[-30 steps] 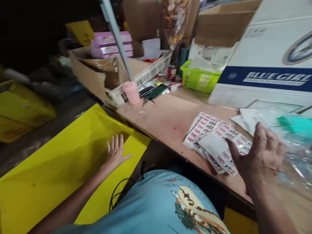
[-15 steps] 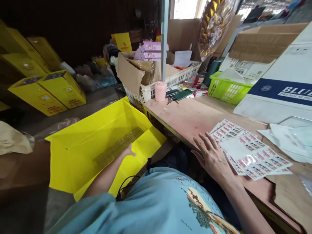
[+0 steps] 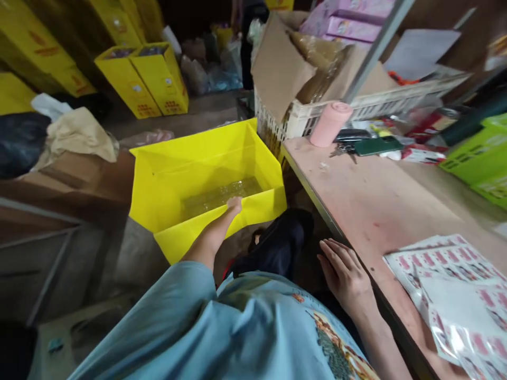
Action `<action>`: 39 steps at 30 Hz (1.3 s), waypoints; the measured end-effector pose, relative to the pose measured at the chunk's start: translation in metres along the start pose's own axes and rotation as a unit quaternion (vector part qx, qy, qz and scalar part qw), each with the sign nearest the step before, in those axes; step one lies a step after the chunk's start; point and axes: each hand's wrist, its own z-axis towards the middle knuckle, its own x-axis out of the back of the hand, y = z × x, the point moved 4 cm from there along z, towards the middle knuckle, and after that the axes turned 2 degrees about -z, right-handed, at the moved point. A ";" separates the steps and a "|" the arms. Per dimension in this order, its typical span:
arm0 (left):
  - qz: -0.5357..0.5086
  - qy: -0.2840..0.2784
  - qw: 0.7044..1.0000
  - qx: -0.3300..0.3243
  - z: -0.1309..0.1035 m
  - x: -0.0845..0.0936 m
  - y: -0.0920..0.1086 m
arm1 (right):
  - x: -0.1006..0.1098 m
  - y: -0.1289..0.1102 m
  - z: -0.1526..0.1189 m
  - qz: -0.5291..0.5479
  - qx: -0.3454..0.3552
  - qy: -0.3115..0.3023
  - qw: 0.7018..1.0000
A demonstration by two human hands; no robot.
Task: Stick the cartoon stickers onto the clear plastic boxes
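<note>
A large yellow box (image 3: 206,134) stands with its top uncovered on the floor to my left, and clear tape runs along its bottom. My left hand (image 3: 234,203) grips the top edge of its near wall, the fingers partly hidden inside. Beside the front edge of the table (image 3: 356,195), my right hand (image 3: 346,272) hangs with its fingers stretched out and nothing in it. Several printed sticker sheets (image 3: 447,264) lie on the table to the right of that hand.
A pink cylindrical container (image 3: 331,124), keys and a dark green phone (image 3: 378,146) sit at the table's far end. Behind are a white plastic crate (image 3: 303,119) with cardboard and a green basket (image 3: 483,158). More yellow boxes (image 3: 144,79) stand at the back left.
My view has turned left and down. The yellow box's near flap now stands more upright, with my left hand at its edge. My right hand has drawn away from the sticker sheets, its fingers closer together.
</note>
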 end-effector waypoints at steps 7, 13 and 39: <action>-0.016 0.002 0.998 0.068 0.008 -0.004 -0.015 | -0.089 0.030 0.100 0.116 -0.055 -0.003 0.992; 0.036 -0.001 0.992 0.123 -0.010 0.017 -0.075 | -0.216 0.078 0.199 0.117 -0.122 -0.054 0.984; 0.040 -0.150 0.985 0.076 -0.082 -0.045 -0.131 | -0.317 0.038 0.108 0.030 -0.050 -0.621 0.782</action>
